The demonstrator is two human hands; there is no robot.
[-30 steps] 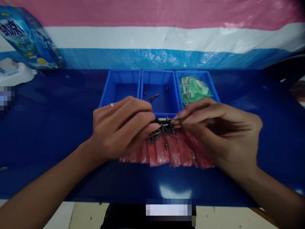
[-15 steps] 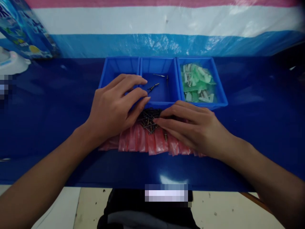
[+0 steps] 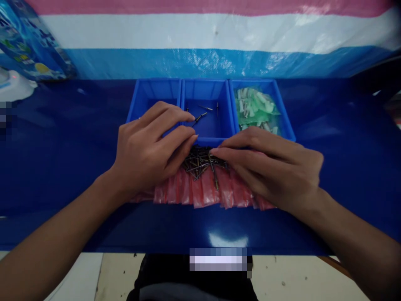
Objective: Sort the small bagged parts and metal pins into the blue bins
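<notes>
A heap of small dark metal rivets (image 3: 200, 161) lies on a row of red plastic bags (image 3: 206, 193), just in front of three blue bins. My left hand (image 3: 147, 150) rests at the heap's left side, its fingers slightly apart and its fingertips at the front rim of the middle bin (image 3: 230, 121). My right hand (image 3: 272, 167) lies palm down on the right part of the bags, fingers together and their tips touching the heap. Whether they pinch a rivet is hidden. Several loose rivets (image 3: 200, 117) lie in the middle bin.
The left bin (image 3: 147, 94) looks bare inside. The right bin (image 3: 283, 117) holds green bags (image 3: 257, 109) of white pieces. A blue printed package (image 3: 28, 50) and a white object (image 3: 12, 85) stand at the far left. A striped tarp hangs behind the glossy blue table (image 3: 62, 167).
One second ago both hands held a small white piece above the heap. It is gone from view, one more rivet lies in the middle bin, and both hands are back on the heap.
</notes>
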